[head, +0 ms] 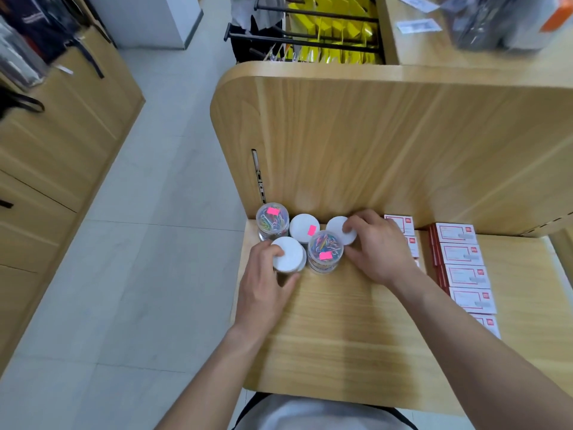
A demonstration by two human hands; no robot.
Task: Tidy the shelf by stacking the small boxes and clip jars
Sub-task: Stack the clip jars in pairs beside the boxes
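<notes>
Head view, left hand [266, 293] grips shelf-edge jar [290, 257], right hand [383, 252] grips rear jar [336, 229]

Shelf [341, 336]: pale honey wood, fine straight grain; the upright panel has the same tone with an arched grain.
Back-left clip jar [272, 219] and centre clip jar [325, 246]: clear, with tangled clips in blue, green, yellow and pink. Hot-pink sticker on each.
Front-left white-lidded jar [288, 254], right white-lidded jar [338, 228]: plain white tops.
Rear-middle white-lidded jar [304, 228]: pink sticker at the lid's edge.
Small boxes [459, 254], right of frame: white faces, red border lines, red corner square, red sides.
Floor [148, 212]: pale grey tiles.
Upper centre: bright yellow packets [335, 29].
</notes>
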